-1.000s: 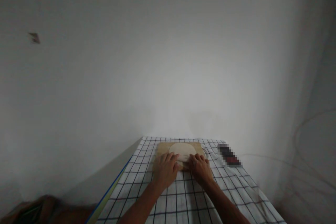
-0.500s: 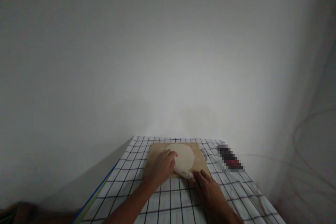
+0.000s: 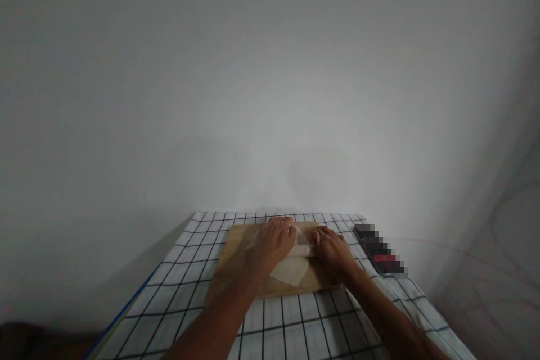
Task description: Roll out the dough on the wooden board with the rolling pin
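Observation:
A thin, pale sheet of dough lies on a wooden board. Across it, roughly level, runs a light rolling pin, its middle showing between my hands. My left hand is over the pin's left end, palm down, with its fingers curving forward past it. My right hand is closed round the right end, fingers bent. Both ends of the pin are hidden under my hands. Some dough shows beyond the pin, beside my left fingers.
A white cloth with dark checks covers the table. A dark, partly pixelated flat object lies to the right of the board. Behind the table stands a plain pale wall. Thin cables hang at the right.
My left hand has gone from the dough's left edge to the rolling pin. My right hand and the pin have moved forward, and the pin has turned level across the dough.

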The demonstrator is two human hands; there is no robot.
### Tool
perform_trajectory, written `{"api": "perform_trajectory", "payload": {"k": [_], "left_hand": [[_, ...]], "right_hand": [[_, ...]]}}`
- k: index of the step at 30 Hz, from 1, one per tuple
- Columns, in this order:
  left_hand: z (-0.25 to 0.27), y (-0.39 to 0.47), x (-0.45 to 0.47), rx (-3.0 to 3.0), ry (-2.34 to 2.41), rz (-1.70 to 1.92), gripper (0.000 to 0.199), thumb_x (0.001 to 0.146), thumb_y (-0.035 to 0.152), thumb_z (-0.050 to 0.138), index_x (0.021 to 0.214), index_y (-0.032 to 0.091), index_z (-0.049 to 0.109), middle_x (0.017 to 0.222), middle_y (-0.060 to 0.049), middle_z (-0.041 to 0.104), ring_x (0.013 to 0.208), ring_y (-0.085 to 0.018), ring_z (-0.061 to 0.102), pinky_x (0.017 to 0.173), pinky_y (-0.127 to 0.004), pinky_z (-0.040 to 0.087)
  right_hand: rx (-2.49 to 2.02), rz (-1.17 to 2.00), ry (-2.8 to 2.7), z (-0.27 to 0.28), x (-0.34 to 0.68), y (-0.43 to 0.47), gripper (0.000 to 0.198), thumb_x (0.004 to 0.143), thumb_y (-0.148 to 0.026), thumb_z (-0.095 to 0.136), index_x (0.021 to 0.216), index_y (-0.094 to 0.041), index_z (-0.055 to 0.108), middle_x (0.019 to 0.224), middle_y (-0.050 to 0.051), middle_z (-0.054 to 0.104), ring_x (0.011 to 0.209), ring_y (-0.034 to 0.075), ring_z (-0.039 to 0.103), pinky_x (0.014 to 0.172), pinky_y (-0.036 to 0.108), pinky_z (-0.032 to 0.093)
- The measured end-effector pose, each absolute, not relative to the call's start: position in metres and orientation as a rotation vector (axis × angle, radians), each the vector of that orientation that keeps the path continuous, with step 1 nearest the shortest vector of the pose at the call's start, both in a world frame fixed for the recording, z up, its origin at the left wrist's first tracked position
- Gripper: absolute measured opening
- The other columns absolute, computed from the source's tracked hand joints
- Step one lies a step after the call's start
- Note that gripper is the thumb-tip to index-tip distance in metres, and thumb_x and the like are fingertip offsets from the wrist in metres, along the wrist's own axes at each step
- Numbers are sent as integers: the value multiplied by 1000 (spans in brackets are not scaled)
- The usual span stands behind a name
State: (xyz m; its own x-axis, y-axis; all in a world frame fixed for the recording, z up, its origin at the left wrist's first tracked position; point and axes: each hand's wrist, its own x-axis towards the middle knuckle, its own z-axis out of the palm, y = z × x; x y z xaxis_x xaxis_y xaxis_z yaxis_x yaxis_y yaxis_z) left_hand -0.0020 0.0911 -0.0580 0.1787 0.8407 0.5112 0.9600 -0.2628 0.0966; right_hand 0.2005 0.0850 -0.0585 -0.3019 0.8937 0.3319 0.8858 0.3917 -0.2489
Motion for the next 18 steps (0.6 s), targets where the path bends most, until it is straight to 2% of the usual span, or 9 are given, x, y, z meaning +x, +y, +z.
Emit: {"api": "perform_trajectory", "payload": {"k": [4, 9, 13, 18], "left_hand": [[-46, 107, 0, -2170, -1825, -595, 30, 101, 23, 40, 119, 20, 64, 112, -12, 70, 110, -25, 63, 99, -43, 48], [-38, 129, -3, -2137, -1922, -435, 33, 102, 21, 36, 107, 15, 67, 101, -14, 70, 101, -28, 66, 84, -43, 52], [-35, 141, -4, -2116, -1941, -408, 35, 102, 23, 34, 105, 14, 68, 96, -14, 70, 96, -29, 68, 81, -44, 54], [-37, 145, -4, -2140, -1900, -361, 31, 98, 19, 40, 102, 14, 70, 95, -17, 69, 95, -31, 68, 78, -47, 54]], "right_hand": [[-1368, 150, -2361, -57, 200, 126, 51, 108, -40, 20, 125, -24, 65, 134, 8, 64, 125, 21, 56, 104, 36, 41], [-1368, 99, -2450, -61, 191, 166, 52, 108, -41, 20, 115, -22, 68, 118, 9, 71, 116, 21, 61, 101, 33, 42], [-1420, 69, -2438, -63, 184, 188, 47, 106, -37, 26, 106, -21, 70, 111, 12, 71, 107, 22, 64, 95, 35, 45], [-1406, 39, -2449, -63, 179, 198, 43, 105, -34, 30, 104, -21, 71, 110, 12, 71, 106, 23, 64, 95, 35, 45]]}}
